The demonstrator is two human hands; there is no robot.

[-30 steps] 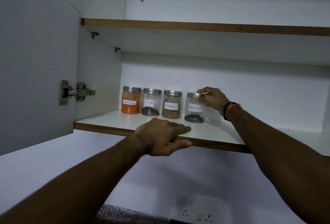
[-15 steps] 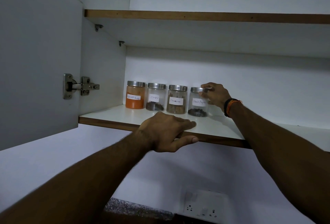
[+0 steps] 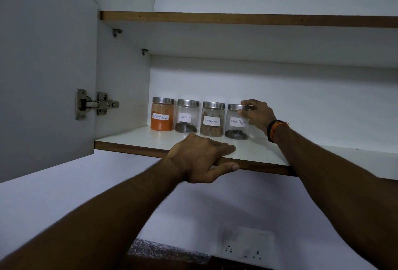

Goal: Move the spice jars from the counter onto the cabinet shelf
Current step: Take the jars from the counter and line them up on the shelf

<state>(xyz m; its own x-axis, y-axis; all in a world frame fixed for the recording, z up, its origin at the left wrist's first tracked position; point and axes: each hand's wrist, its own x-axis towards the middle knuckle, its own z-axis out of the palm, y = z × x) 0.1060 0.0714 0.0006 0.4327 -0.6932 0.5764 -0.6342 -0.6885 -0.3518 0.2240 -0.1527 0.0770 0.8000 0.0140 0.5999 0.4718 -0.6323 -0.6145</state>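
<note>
Right hand [image 3: 257, 116] pinches the lid of the pepper jar [image 3: 237, 122], last of four along the shelf's [image 3: 258, 153] back-left corner; left hand [image 3: 200, 157] clasps the front edge; release gently, jar upright.

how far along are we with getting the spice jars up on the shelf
Done: the chilli powder jar, cloves jar and cinnamon jar stand in a row on the lower shelf. In hand: the right hand grips the black pepper jar by its lid, jar already standing at the row's end; the left hand holds the shelf edge. Left: letting go. The counter is mostly out of view, so more jars can't be ruled out.
</note>
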